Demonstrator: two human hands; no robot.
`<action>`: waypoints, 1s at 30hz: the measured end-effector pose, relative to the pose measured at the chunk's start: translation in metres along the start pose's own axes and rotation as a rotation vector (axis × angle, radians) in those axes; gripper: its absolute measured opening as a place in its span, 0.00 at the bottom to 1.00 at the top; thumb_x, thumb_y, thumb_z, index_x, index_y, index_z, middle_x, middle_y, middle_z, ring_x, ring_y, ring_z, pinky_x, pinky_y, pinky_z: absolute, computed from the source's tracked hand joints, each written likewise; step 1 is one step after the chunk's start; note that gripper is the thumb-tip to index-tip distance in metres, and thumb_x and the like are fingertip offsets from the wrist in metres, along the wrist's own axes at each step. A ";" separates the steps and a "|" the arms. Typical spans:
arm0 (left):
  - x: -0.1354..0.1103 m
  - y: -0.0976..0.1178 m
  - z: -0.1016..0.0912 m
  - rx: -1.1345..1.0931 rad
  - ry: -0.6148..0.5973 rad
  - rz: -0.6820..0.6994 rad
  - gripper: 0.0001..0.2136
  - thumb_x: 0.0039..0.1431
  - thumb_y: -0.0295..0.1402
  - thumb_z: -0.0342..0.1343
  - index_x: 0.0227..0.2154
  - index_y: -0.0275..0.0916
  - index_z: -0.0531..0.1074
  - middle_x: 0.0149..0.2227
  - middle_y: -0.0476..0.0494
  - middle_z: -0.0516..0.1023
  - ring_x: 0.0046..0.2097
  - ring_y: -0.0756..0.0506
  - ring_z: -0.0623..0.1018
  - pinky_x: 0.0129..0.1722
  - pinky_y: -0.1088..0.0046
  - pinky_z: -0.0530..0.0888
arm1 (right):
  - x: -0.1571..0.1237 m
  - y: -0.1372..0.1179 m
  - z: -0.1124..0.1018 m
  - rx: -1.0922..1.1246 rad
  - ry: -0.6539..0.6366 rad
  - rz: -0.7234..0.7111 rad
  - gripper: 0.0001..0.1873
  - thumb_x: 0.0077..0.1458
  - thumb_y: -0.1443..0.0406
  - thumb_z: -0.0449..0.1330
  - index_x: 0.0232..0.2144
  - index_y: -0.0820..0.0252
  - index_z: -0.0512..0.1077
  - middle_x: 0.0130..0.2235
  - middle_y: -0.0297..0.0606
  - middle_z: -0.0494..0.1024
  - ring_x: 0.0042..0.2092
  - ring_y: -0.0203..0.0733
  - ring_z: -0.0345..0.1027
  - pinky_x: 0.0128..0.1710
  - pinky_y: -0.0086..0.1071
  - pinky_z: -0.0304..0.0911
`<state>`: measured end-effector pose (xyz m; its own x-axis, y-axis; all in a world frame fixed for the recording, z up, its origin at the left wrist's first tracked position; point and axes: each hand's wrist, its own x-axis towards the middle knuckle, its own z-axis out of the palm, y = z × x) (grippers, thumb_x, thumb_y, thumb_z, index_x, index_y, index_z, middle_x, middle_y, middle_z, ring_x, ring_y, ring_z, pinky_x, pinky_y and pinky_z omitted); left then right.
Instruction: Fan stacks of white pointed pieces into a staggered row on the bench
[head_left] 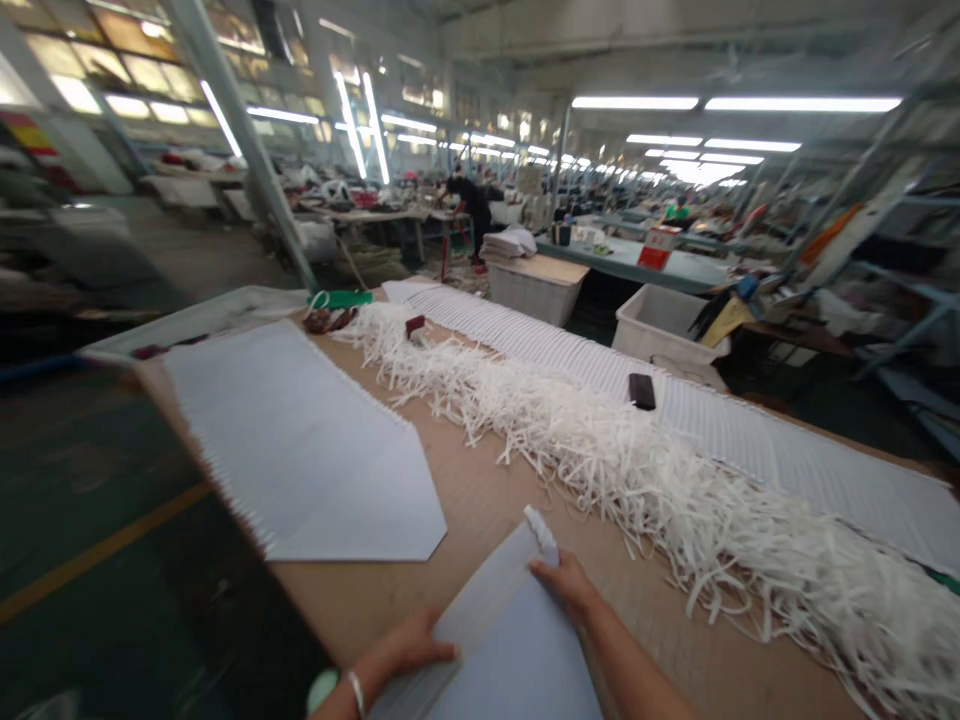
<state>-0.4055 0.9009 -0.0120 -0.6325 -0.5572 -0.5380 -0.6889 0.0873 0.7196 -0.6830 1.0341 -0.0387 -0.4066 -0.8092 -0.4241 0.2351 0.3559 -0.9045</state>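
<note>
A stack of white cut pieces (517, 640), which look like cloth, is at the near edge of the table between my hands. My left hand (420, 643), with a light bangle at the wrist, grips the stack's left side; the thumb lies on top and the other fingers are mostly hidden. My right hand (564, 583) is closed on the far right corner, beside a bunched white strip (538, 530). To the left, a fanned row of similar white pieces (322, 460) lies flat, its near end pointed with cut corners.
A long heap of white strips (570, 420) runs across the brown table (480, 480). Behind it lies a long overlapping row of white pieces (787, 440) with a dark block (642, 391) on it. Beyond are a white bin (664, 318) and a person in dark clothes (474, 205).
</note>
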 end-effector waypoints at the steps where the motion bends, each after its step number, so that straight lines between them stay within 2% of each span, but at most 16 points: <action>1: -0.004 -0.013 -0.009 -0.043 -0.072 -0.043 0.12 0.36 0.38 0.70 0.25 0.40 0.78 0.28 0.48 0.81 0.40 0.36 0.80 0.43 0.64 0.73 | 0.002 -0.004 0.000 -0.014 0.002 0.030 0.34 0.32 0.46 0.72 0.39 0.60 0.77 0.40 0.45 0.82 0.45 0.57 0.75 0.53 0.50 0.65; 3: -0.016 -0.042 -0.023 -0.239 -0.115 -0.132 0.14 0.30 0.40 0.71 0.18 0.37 0.75 0.20 0.50 0.76 0.32 0.40 0.77 0.35 0.68 0.71 | 0.008 -0.012 -0.005 -0.053 -0.061 0.126 0.34 0.32 0.47 0.73 0.40 0.61 0.76 0.39 0.46 0.82 0.43 0.54 0.76 0.50 0.47 0.68; 6: -0.044 -0.078 -0.018 -0.511 -0.024 -0.231 0.20 0.35 0.46 0.70 0.27 0.35 0.78 0.24 0.49 0.78 0.30 0.45 0.75 0.31 0.73 0.69 | 0.027 -0.021 -0.016 -0.129 -0.173 0.279 0.33 0.38 0.46 0.70 0.40 0.64 0.76 0.38 0.49 0.82 0.39 0.50 0.76 0.43 0.44 0.70; 8: -0.064 -0.092 0.002 -0.802 0.084 -0.273 0.23 0.40 0.49 0.68 0.33 0.34 0.77 0.27 0.47 0.79 0.30 0.46 0.76 0.32 0.73 0.71 | 0.039 -0.021 -0.019 -0.176 -0.179 0.311 0.33 0.42 0.44 0.66 0.39 0.66 0.77 0.37 0.50 0.82 0.37 0.49 0.75 0.39 0.43 0.69; 10: -0.080 -0.098 0.030 -1.089 0.161 -0.278 0.23 0.46 0.50 0.66 0.36 0.33 0.77 0.31 0.42 0.81 0.33 0.44 0.78 0.35 0.70 0.74 | 0.045 -0.015 -0.019 -0.234 -0.131 0.287 0.32 0.43 0.45 0.67 0.39 0.67 0.76 0.34 0.48 0.81 0.35 0.47 0.74 0.37 0.40 0.68; 12: -0.092 -0.098 0.059 -1.225 0.196 -0.263 0.24 0.48 0.49 0.65 0.39 0.32 0.76 0.36 0.36 0.82 0.37 0.41 0.80 0.42 0.64 0.76 | 0.044 -0.007 -0.017 -0.275 -0.078 0.220 0.30 0.40 0.50 0.70 0.40 0.69 0.76 0.32 0.44 0.81 0.34 0.45 0.72 0.37 0.37 0.66; 13: -0.096 -0.097 0.073 -1.233 0.248 -0.253 0.24 0.48 0.47 0.65 0.41 0.32 0.76 0.39 0.34 0.83 0.40 0.39 0.81 0.45 0.62 0.76 | 0.041 -0.002 -0.015 -0.279 -0.063 0.178 0.31 0.40 0.52 0.71 0.41 0.69 0.76 0.33 0.42 0.81 0.36 0.44 0.71 0.39 0.36 0.66; 15: -0.100 -0.094 0.097 -1.113 0.436 -0.231 0.25 0.47 0.44 0.67 0.44 0.32 0.75 0.45 0.33 0.82 0.46 0.36 0.80 0.51 0.58 0.74 | 0.033 0.003 -0.015 -0.264 -0.049 0.100 0.32 0.41 0.53 0.71 0.46 0.67 0.75 0.38 0.40 0.81 0.40 0.43 0.71 0.42 0.34 0.65; 17: -0.103 -0.092 0.113 -0.902 0.646 -0.209 0.24 0.48 0.43 0.66 0.45 0.33 0.75 0.48 0.34 0.81 0.51 0.35 0.78 0.57 0.58 0.71 | 0.027 0.004 -0.017 -0.241 -0.058 0.069 0.35 0.42 0.54 0.71 0.49 0.67 0.73 0.42 0.42 0.81 0.42 0.44 0.72 0.44 0.34 0.65; 18: -0.103 -0.091 0.117 -0.819 0.705 -0.193 0.23 0.48 0.43 0.66 0.45 0.33 0.75 0.48 0.34 0.81 0.52 0.35 0.77 0.59 0.58 0.69 | 0.025 0.002 -0.020 -0.232 -0.073 0.073 0.35 0.43 0.53 0.70 0.50 0.67 0.72 0.43 0.44 0.81 0.42 0.45 0.72 0.43 0.35 0.67; 20: -0.104 -0.089 0.118 -0.801 0.703 -0.173 0.23 0.49 0.43 0.66 0.45 0.33 0.76 0.49 0.34 0.81 0.53 0.34 0.76 0.60 0.57 0.68 | 0.024 -0.005 -0.026 -0.197 -0.150 0.140 0.35 0.44 0.53 0.70 0.51 0.67 0.72 0.44 0.49 0.81 0.40 0.48 0.75 0.41 0.39 0.69; 23: -0.104 -0.085 0.112 -1.137 0.505 -0.160 0.26 0.49 0.43 0.67 0.48 0.31 0.74 0.50 0.31 0.80 0.51 0.34 0.79 0.56 0.55 0.72 | 0.023 -0.014 -0.034 -0.096 -0.277 0.312 0.33 0.46 0.55 0.69 0.51 0.67 0.72 0.45 0.54 0.81 0.39 0.51 0.77 0.40 0.43 0.71; 26: -0.104 -0.082 0.110 -1.427 0.345 -0.160 0.30 0.45 0.40 0.70 0.50 0.30 0.73 0.50 0.29 0.80 0.48 0.34 0.81 0.54 0.54 0.74 | 0.016 -0.011 -0.036 -0.063 -0.293 0.398 0.32 0.43 0.58 0.71 0.49 0.68 0.74 0.43 0.56 0.82 0.37 0.53 0.78 0.41 0.45 0.73; 30: -0.098 -0.080 0.113 -1.487 0.400 -0.138 0.30 0.38 0.38 0.73 0.46 0.31 0.76 0.46 0.30 0.82 0.48 0.32 0.81 0.56 0.50 0.73 | 0.007 -0.003 -0.034 -0.114 -0.214 0.371 0.29 0.42 0.59 0.73 0.47 0.66 0.75 0.41 0.51 0.83 0.37 0.51 0.79 0.41 0.43 0.75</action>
<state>-0.3282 1.0420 -0.0668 -0.2956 -0.6896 -0.6611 0.3835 -0.7195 0.5790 -0.7164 1.0431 -0.0405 -0.1185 -0.6908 -0.7133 0.2268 0.6805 -0.6968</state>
